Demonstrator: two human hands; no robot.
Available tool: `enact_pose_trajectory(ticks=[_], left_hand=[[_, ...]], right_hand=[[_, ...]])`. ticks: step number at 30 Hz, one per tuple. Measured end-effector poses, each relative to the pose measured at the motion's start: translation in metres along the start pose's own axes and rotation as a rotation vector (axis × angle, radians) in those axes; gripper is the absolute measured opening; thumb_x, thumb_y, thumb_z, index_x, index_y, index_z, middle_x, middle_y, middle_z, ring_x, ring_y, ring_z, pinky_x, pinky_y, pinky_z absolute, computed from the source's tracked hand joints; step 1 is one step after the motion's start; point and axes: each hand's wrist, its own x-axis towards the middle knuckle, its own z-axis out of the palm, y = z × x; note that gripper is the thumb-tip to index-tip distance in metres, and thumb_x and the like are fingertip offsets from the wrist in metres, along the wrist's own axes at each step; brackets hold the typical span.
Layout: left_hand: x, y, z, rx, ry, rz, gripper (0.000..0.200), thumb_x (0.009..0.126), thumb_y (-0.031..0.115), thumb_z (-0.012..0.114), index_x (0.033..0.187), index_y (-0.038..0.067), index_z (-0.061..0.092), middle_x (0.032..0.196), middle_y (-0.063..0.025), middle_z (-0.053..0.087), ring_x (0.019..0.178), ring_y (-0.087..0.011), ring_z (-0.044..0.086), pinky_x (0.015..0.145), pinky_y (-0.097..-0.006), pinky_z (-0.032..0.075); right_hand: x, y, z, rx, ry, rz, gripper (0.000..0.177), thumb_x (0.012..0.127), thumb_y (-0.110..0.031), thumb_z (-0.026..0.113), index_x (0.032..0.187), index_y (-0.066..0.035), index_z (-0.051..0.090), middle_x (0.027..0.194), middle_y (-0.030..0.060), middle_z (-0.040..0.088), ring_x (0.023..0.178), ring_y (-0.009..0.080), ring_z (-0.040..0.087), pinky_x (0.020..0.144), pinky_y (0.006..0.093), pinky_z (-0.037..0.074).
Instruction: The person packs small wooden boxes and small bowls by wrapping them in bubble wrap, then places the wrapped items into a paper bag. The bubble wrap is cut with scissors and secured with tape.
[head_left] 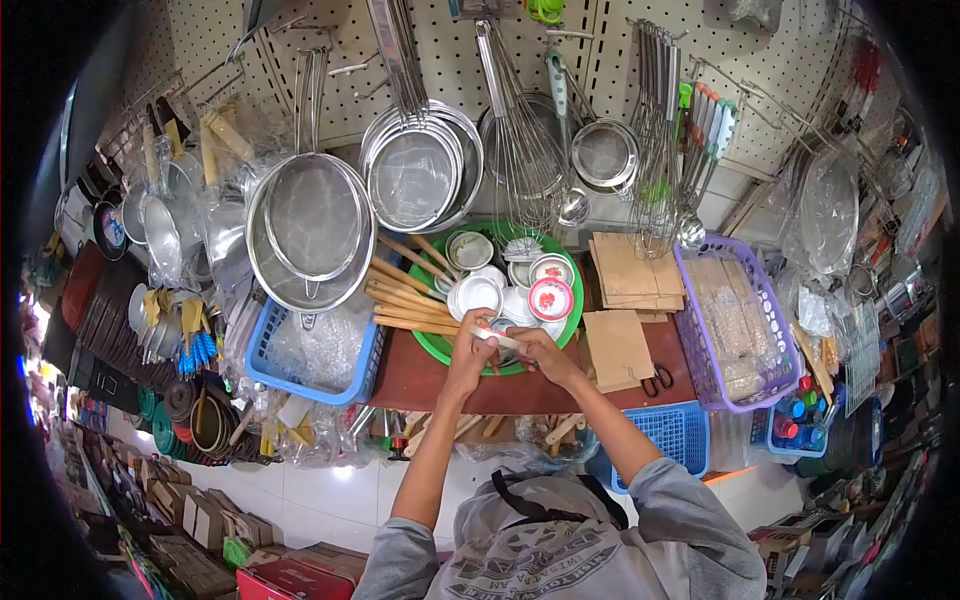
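Both hands meet over the near edge of a green basin (pixel 432 345). My left hand (pixel 470 348) and my right hand (pixel 543 352) have their fingers closed on a small pale dish (pixel 497 338), held between them on its side; the fingers cover much of it. Inside the basin lie several small white bowls (pixel 478 294), and one small bowl with a red pattern (pixel 550 299) sits at the right. Wooden-handled tools (pixel 412 318) stick out over the basin's left side; their other ends are hidden.
Left of the basin is a blue basket (pixel 262 350) with plastic-wrapped goods. On the right lie brown paper envelopes (pixel 617 350), scissors (pixel 657 380) and a purple basket (pixel 702 330). Strainers (pixel 310 220) and whisks (pixel 525 150) hang low from the pegboard (pixel 620 60) behind.
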Motion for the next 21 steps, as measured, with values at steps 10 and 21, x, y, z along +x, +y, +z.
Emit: enact_pose_trajectory(ticks=[10, 21], left_hand=[[0.002, -0.001, -0.002, -0.268, -0.005, -0.061, 0.055, 0.098, 0.047, 0.047, 0.134, 0.006, 0.038, 0.093, -0.0059, 0.054, 0.061, -0.0137, 0.057, 0.046, -0.0283, 0.050], [0.002, -0.003, -0.004, -0.206, 0.027, -0.182, 0.055, 0.099, 0.048, 0.041, 0.135, 0.006, 0.039, 0.092, -0.0087, 0.057, 0.060, -0.0159, 0.057, 0.044, -0.0282, 0.049]], right_hand=[[0.002, -0.007, 0.012, -0.102, 0.004, -0.243, 0.032, 0.080, -0.029, 0.052, 0.074, 0.002, 0.057, 0.076, 0.0018, 0.047, 0.059, 0.0097, 0.039, 0.054, 0.0266, 0.030], [0.002, 0.001, 0.011, -0.149, -0.005, -0.225, 0.042, 0.082, -0.037, 0.054, 0.085, 0.004, 0.062, 0.068, 0.0003, 0.050, 0.058, 0.0077, 0.040, 0.052, 0.0245, 0.029]])
